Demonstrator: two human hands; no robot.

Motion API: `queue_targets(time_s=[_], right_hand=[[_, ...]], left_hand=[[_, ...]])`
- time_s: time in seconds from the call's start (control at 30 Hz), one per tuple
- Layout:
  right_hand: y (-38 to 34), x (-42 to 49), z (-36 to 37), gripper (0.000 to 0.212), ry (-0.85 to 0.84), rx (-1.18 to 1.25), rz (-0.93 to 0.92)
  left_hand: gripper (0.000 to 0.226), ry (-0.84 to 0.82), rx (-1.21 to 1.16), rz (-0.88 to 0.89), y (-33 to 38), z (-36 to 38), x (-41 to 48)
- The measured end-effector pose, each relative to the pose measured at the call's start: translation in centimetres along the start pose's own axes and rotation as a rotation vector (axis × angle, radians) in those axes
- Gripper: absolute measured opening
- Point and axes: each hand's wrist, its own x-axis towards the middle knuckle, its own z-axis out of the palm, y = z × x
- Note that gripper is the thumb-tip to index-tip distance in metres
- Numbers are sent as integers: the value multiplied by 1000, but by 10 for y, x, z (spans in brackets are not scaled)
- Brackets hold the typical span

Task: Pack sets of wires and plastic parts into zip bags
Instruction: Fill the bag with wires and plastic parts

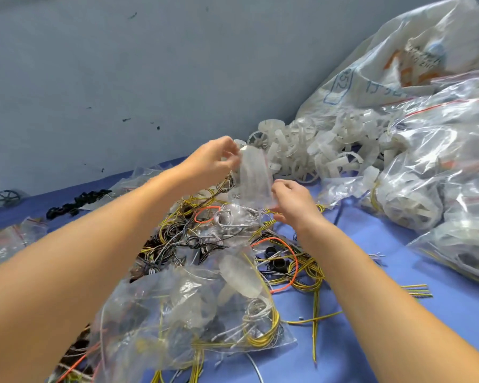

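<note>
Two pinching grips, left hand and right hand, on one small clear red-edged zip bag

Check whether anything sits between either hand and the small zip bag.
Nothing visible does. The left hand pinches the small zip bag at its top corner, the right hand pinches its lower edge, and the bag is held above the wire pile.

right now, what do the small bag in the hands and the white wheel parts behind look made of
The small bag: thin clear plastic film, glossy, see-through, creased. The white wheel parts: probably moulded plastic, milky translucent, dull finish, with stiff-looking spokes and rims.
</note>
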Motion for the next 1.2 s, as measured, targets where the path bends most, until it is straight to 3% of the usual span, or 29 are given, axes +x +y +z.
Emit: queue_targets(time_s=[0.13,0.37,0.47,0.53,0.63,0.73,0.83,0.93,1.03,1.2], right_hand=[[-4,-10,4,12,-116,160,31],[-9,-14,-10,25,-291,630,1],[-16,-16,-17,44,-419,869,7],[-16,-17,-15,49,-473,750,-10],[-11,-21,-6,33,-475,510,-24],[-6,-26,2,33,-493,449,9],[-3,-30,9,18,-530,429,-18],[-5,-36,17,14,-501,418,-35],[-9,-45,26,16,-500,350,-77],[-11,-73,46,18,-622,258,-92]], left_hand=[[5,-42,-212,-30,24,-10,-7],[5,38,-181,-57,30,-18,-23],[8,78,-200,-72,29,-17,-30],[11,104,-283,-129,28,-16,-33],[9,139,-440,-201,27,-15,-40],[11,144,-636,-241,26,-15,-52],[15,198,-836,-307,27,-16,-69],[34,140,-1029,-461,20,-16,-96],[33,-92,-1006,-482,10,-18,-135],[31,58,-1074,-481,-4,-26,-186]])
